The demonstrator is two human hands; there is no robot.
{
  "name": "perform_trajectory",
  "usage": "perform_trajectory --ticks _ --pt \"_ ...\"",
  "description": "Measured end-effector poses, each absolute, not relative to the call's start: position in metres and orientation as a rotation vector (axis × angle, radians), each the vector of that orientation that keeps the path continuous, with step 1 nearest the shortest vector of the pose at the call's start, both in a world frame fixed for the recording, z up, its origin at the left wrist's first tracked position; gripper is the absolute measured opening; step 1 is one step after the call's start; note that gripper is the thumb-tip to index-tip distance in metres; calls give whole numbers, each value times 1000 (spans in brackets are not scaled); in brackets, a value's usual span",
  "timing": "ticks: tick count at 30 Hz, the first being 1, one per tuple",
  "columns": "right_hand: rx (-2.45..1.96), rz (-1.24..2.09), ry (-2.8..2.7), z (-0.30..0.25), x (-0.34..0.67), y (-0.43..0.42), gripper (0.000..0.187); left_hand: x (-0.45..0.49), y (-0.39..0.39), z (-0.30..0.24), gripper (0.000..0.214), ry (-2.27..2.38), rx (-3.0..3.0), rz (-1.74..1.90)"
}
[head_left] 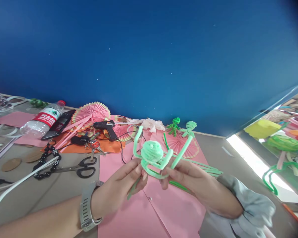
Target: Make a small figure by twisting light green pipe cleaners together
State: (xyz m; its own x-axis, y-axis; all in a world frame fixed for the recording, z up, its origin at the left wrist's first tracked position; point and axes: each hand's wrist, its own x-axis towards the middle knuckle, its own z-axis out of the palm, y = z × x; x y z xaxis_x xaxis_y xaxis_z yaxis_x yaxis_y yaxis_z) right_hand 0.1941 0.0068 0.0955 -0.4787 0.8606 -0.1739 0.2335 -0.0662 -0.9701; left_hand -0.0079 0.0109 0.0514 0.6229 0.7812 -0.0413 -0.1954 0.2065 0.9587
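A light green pipe-cleaner figure [152,151] with a coiled round head and several loose, bent stems is held up between both hands. My left hand [123,178], with a grey watch at the wrist, pinches the base just below the coil. The fingers of my right hand [186,173] are closed on a bent stem at the figure's right side. Beneath lies pink paper [131,215]. Just behind stand two finished-looking coiled figures, one dark green [174,127] and one pale green [189,128]. Straight green pipe cleaners [208,169] lie behind my right hand.
A black glue gun [109,128] and pink paper fans [91,113] lie at the back. Keys [95,145], scissors [81,168] and a black beaded string [43,165] are on the left, with a plastic bottle [43,119] beyond. A blue partition [144,59] closes off the back.
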Motion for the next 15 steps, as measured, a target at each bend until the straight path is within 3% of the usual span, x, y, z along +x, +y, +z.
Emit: perform_trajectory --ticks 4,10,15 --pt "-1116 1740 -1559 87 196 15 25 -9 8 53 30 461 1232 652" --pt "-1235 1801 -1487 74 190 14 23 -8 5 55 32 550 1564 175" --pt "-1328 1604 -1772 79 190 14 20 -7 2 52 27 717 1858 160"
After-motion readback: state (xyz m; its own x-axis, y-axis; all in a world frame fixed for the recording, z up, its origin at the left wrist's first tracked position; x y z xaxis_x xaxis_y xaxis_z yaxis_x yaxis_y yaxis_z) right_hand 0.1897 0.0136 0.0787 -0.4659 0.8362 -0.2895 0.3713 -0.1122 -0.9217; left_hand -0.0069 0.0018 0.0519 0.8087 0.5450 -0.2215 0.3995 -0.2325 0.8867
